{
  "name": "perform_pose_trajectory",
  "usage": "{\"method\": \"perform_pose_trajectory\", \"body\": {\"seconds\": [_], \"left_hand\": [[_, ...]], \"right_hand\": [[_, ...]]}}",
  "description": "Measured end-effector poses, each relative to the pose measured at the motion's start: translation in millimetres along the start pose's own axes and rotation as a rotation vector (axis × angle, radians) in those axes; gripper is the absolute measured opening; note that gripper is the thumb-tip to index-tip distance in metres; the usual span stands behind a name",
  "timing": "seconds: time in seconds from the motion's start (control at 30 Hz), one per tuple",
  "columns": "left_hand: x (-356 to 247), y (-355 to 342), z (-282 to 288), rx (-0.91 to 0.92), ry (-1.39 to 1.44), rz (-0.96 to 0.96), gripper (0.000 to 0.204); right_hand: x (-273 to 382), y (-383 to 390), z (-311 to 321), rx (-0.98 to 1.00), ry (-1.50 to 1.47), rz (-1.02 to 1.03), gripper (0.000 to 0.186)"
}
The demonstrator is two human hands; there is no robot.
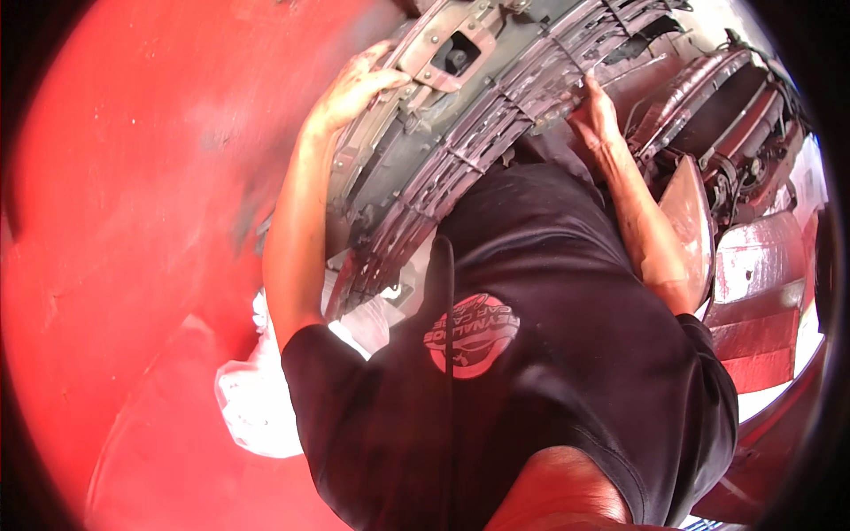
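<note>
A long, dark car grille slants across the upper middle of the head view, in front of my black shirt. It has rows of slats and a greyish backing with a rectangular bracket near its upper end. On the grille's left edge, by the bracket, my left hand is closed, its thumb along the near face. My right hand grips the opposite, slatted edge, fingers bent around it. Some of its fingers are hidden by the part. Between both hands the grille is held tilted.
A broad red surface fills the left side. At the right lie a curved, clear-fronted part like a headlight, dark car parts with hoses, and a silver-and-red panel. Something crumpled and white sits low at left.
</note>
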State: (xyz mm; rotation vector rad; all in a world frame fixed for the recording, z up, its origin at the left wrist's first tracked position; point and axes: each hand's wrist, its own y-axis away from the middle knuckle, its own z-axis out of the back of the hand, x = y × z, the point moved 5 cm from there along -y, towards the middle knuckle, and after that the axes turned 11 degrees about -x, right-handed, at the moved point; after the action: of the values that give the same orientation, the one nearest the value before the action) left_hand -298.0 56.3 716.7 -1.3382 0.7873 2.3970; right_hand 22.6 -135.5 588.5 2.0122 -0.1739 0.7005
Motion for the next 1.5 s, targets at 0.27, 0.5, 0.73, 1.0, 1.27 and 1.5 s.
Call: {"method": "perform_pose_trajectory", "body": {"seconds": [0.27,0.5,0.73,1.0,1.27,1.5], "left_hand": [[28,-10,-4,0.13,0.219,0.103,0.089],[11,-6,-9,0.153,0.177,0.145,0.09],[38,-3,1,0.073,0.218,0.156,0.09],[-5,9,-3,0.089,0.297,0.142,0.082],[-38,24,-2,-0.011,0.258,0.216,0.08],[-22,27,2,-0.031,0.267,0.234,0.08]], "right_hand": [[10,20,-11,-0.022,0.076,0.041,0.032],[6,9,3,0.038,0.011,0.053,0.032],[4,18,-10,0.031,-0.059,0.023,0.024],[10,32,-21,0.119,-0.082,0.013,0.019],[11,26,-18,0.146,-0.061,0.037,0.026],[16,36,-24,0.224,0.002,0.076,0.033]]}}
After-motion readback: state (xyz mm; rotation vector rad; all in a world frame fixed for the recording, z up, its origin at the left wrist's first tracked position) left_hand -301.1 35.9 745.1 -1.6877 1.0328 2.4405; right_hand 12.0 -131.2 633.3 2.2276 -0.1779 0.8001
